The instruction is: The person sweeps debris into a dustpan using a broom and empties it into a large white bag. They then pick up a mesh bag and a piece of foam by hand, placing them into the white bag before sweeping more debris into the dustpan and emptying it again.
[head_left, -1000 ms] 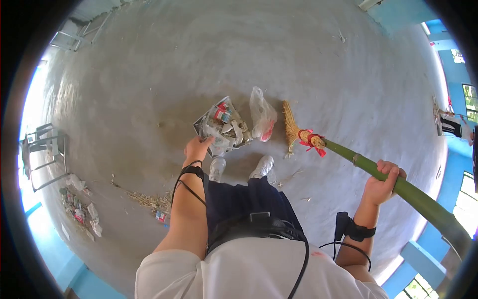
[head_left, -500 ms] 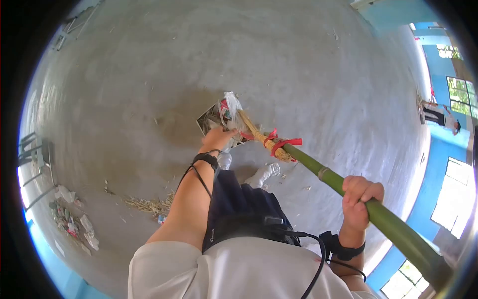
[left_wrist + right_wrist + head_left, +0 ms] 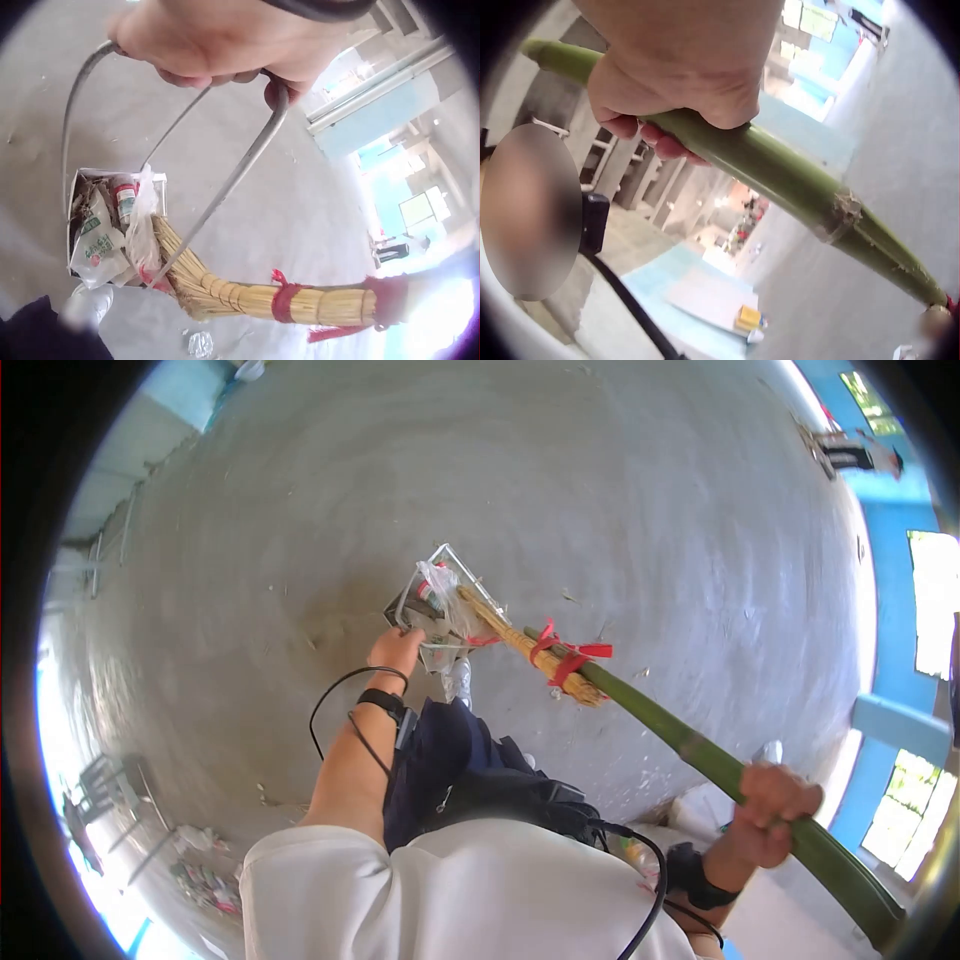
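My left hand (image 3: 397,650) grips the bent wire handle (image 3: 244,161) of a boxy dustpan (image 3: 72,214). Inside the pan lie crumpled wrappers (image 3: 97,244), dry scraps and a red, white and green container (image 3: 126,201). A clear plastic bag (image 3: 141,232) with a red patch lies over its right side. The straw broom head (image 3: 191,274), bound with red strips, overlaps the bag and the pan's edge. My right hand (image 3: 778,815) wraps round the broom's thick green bamboo handle (image 3: 780,169), which slants down to the straw.
A litter pile (image 3: 205,885) and metal-framed chairs (image 3: 115,795) stand at the lower left. A shoe (image 3: 457,682) is close beside the pan. Another person (image 3: 855,455) is far off near the blue wall. Small scraps dot the concrete floor.
The broom head has swung left from the bare floor to the dustpan. The plastic bag, formerly beside the pan, now lies in it. The head view has turned.
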A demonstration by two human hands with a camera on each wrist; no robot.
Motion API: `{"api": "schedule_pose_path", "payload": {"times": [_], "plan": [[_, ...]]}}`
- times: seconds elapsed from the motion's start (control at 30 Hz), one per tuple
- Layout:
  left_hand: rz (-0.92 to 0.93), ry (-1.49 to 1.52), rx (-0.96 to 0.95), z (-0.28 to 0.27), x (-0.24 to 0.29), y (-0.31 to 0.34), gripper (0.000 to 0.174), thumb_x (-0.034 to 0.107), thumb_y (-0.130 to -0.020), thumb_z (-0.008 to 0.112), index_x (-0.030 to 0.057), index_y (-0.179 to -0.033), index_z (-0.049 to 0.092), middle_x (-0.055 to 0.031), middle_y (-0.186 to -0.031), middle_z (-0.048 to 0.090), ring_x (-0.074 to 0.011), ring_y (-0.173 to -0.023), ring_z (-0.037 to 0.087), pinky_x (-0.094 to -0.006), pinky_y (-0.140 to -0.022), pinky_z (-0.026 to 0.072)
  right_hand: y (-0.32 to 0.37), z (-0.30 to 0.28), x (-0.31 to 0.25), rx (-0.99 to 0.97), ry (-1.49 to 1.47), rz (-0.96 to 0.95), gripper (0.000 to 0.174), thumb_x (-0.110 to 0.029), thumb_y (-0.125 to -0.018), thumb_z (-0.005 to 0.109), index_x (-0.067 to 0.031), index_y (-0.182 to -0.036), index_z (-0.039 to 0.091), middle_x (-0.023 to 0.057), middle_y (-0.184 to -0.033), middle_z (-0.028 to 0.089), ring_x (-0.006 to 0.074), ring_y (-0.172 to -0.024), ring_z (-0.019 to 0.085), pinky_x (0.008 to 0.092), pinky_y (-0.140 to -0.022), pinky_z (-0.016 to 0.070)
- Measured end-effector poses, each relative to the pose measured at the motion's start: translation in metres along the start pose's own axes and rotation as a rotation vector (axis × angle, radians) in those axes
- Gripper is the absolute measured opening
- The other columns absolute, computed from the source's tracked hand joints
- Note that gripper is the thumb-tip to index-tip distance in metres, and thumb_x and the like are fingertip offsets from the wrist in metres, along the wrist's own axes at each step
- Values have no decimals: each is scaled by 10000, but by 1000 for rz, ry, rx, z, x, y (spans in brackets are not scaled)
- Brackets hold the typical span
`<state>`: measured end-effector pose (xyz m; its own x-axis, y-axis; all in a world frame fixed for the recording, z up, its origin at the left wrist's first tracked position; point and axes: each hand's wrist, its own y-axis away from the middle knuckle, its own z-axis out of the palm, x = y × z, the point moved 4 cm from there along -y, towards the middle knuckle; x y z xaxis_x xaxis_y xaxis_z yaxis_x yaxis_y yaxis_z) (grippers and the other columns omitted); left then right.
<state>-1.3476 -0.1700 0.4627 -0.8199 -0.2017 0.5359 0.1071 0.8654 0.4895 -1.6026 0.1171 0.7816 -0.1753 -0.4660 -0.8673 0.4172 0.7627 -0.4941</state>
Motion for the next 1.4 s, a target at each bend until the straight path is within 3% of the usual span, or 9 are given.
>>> {"api": "schedule_pose_path", "payload": {"times": [0.2,0.37,0.47,0.63,0.67,0.73,0.93,1.1,1.4], "plan": [[177,223,31,-21,34,-10,375,334,-626,538,-10,-762,596,-198,-740,581,-305,-708,546,-348,-647,409,89,-71,-108,353,23,-241,224,-137,-665,587,-97,-703,369,-15,-519,408,84,-447,373,234,-477,306],[300,382,27,-36,79,-1,340,283,-628,555,-41,-728,583,-165,-685,571,-239,-640,509,-326,-616,391,182,-52,-182,557,87,-393,226,-83,-625,577,-98,-683,360,-16,-550,380,88,-506,350,242,-557,293],[385,489,7,-39,101,-3,259,218,-637,572,-34,-697,571,-56,-646,514,-139,-627,423,-289,-591,355,223,-36,-208,807,199,-459,253,-101,-614,604,-104,-682,361,-13,-534,390,86,-482,362,225,-529,302],[445,601,-117,-24,131,-10,280,242,-668,561,-5,-796,590,-58,-744,552,-159,-729,473,-305,-687,381,277,-8,-229,970,303,-521,221,-119,-678,580,-104,-706,361,-7,-548,369,101,-513,363,240,-547,303],[423,547,-172,-6,134,-35,230,257,-670,556,39,-739,580,-5,-666,501,-120,-637,442,-279,-592,368,285,-7,-227,1016,345,-517,213,-125,-694,572,-101,-715,362,-6,-547,367,105,-514,367,241,-553,308],[430,473,-254,7,171,3,200,304,-672,550,120,-631,482,56,-526,301,-57,-455,272,-232,-416,213,286,-8,-225,981,420,-512,218,-135,-698,575,-99,-736,363,-4,-546,374,107,-511,380,247,-550,323],[576,421,-594,75,262,13,201,274,-713,569,144,-624,444,60,-466,285,-55,-376,263,-203,-364,219,303,17,-212,1206,710,-475,229,-137,-695,574,-93,-753,357,4,-550,398,109,-516,390,260,-533,339],[593,304,-838,102,296,83,218,262,-722,577,142,-618,428,66,-494,302,-48,-411,270,-200,-389,203,338,44,-212,1457,899,-390,180,-94,-687,516,-75,-748,348,17,-550,383,112,-511,375,258,-539,338],[901,322,-783,126,368,155,220,281,-715,587,106,-627,487,57,-501,307,-50,-436,274,-223,-406,204,430,112,-228,1830,1116,-333,125,-16,-684,451,-54,-751,353,27,-581,370,107,-520,352,245,-522,330]]}}
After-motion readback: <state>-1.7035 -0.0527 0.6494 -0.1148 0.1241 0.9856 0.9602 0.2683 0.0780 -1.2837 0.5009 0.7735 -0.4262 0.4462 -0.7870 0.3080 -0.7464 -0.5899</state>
